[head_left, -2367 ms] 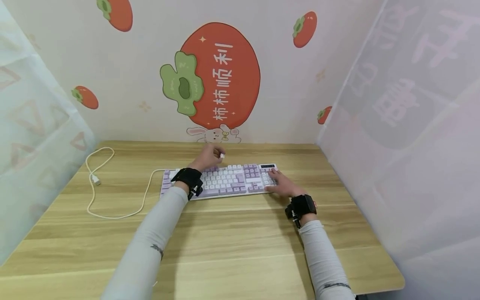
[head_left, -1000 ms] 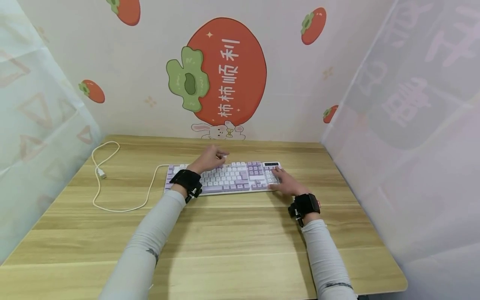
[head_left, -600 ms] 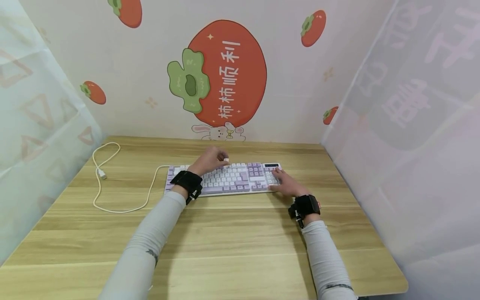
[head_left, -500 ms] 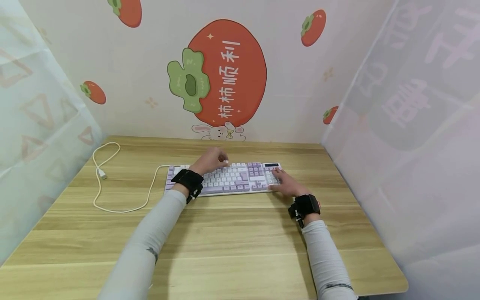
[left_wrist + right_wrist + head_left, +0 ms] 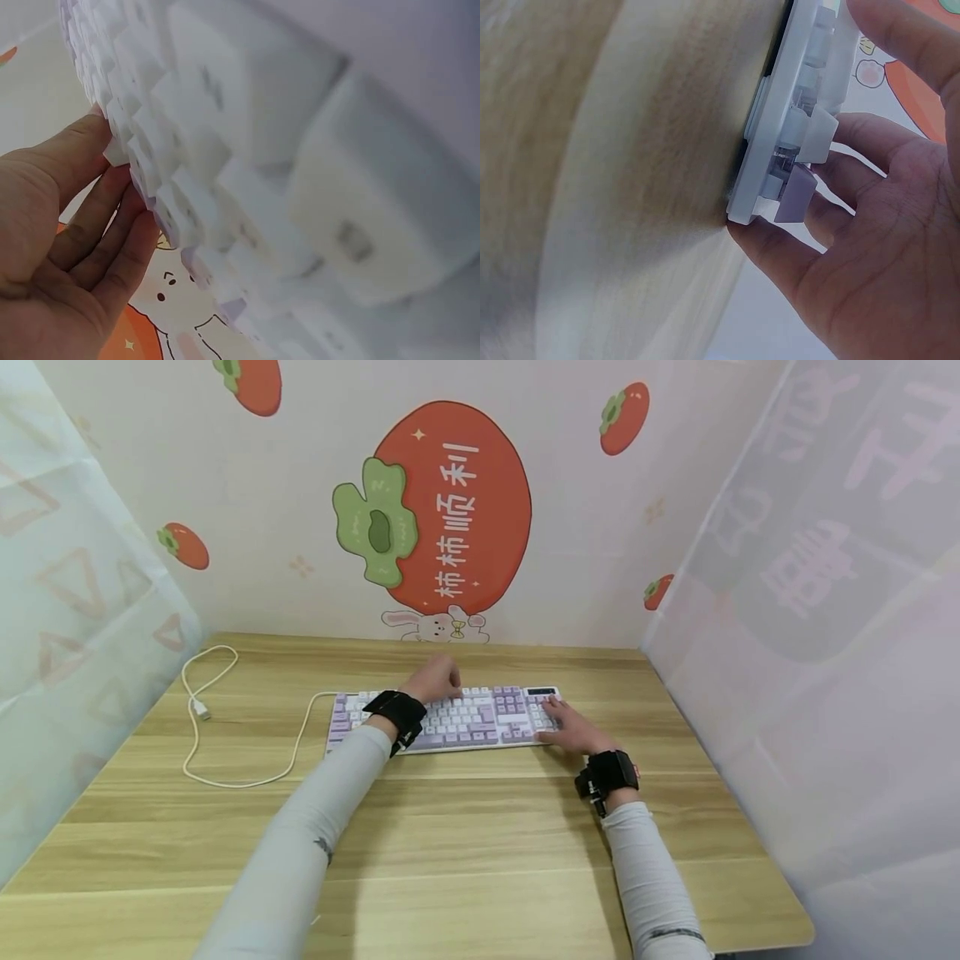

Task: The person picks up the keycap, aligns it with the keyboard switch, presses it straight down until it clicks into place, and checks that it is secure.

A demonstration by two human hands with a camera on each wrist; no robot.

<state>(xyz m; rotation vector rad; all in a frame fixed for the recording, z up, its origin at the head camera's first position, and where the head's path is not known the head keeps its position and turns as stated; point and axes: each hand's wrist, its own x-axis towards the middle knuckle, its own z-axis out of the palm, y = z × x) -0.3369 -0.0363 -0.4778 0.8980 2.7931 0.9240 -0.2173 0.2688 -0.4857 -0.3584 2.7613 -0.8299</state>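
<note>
My left hand [image 5: 437,679] bends down over the back row of a white and purple keyboard [image 5: 476,714]. In the left wrist view, its thumb and fingers pinch a white keycap [image 5: 116,152] among the keys; the head view hides this keycap behind the fingers. My right hand [image 5: 572,729] lies with spread fingers over the number pad, at the keyboard's right end. Its little finger [image 5: 772,251] touches the end edge in the right wrist view, and the other fingers reach over the keys.
From the keyboard's back left a white cable [image 5: 296,743] loops across the wooden table [image 5: 480,860] to a USB plug [image 5: 199,709]. A wall with persimmon drawings [image 5: 465,510] stands behind, and white sheets hang at both sides.
My left hand has brought the white keycap down from above the keyboard to its back row, turning at the wrist and shifting slightly right. My right hand stays on the number pad.
</note>
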